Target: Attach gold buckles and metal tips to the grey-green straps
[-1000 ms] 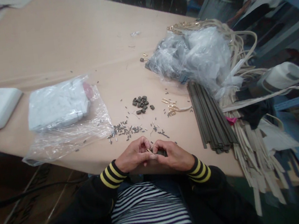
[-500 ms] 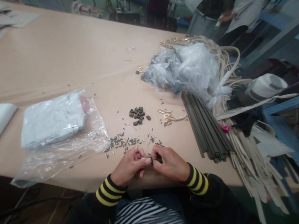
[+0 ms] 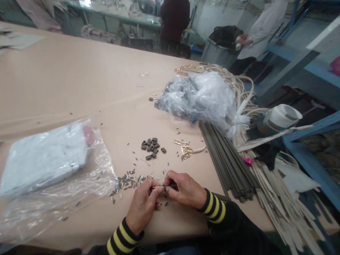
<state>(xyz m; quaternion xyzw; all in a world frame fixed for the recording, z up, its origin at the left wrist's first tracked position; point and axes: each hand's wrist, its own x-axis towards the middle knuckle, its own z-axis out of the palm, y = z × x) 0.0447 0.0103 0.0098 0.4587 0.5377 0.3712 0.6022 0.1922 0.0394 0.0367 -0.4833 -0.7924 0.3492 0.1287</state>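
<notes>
Blue metal shelving (image 3: 333,118) stands on the right of the workroom, and beyond the far edge of the broad tan table (image 3: 58,75) are a person in a dark red top (image 3: 175,15) and a person in white (image 3: 271,20). At the near edge, the left hand (image 3: 143,203) and right hand (image 3: 185,189) meet over the tabletop, fingers curled and thumbs pressed in close. Between the left thumb and fingers is a thin gold-coloured metal piece (image 3: 156,186); the right fingertips pinch a short dark olive piece (image 3: 172,186), mostly covered by the fingers. The two pieces meet between the hands, though whether one passes through the other is too small to tell.

Just beyond, a pile of dark olive loops (image 3: 152,147) sits left of a cluster of gold metal frames (image 3: 185,145). Small grey and dark bits (image 3: 129,180) lie scattered near the left hand, and long dark olive strips (image 3: 230,165) lie to the right.

Both held pieces look very light. The metal is probably rigid and slippery, best pinched near its left end; the olive piece seems firm but bendable, best gripped along its sides, away from the meeting point.
</notes>
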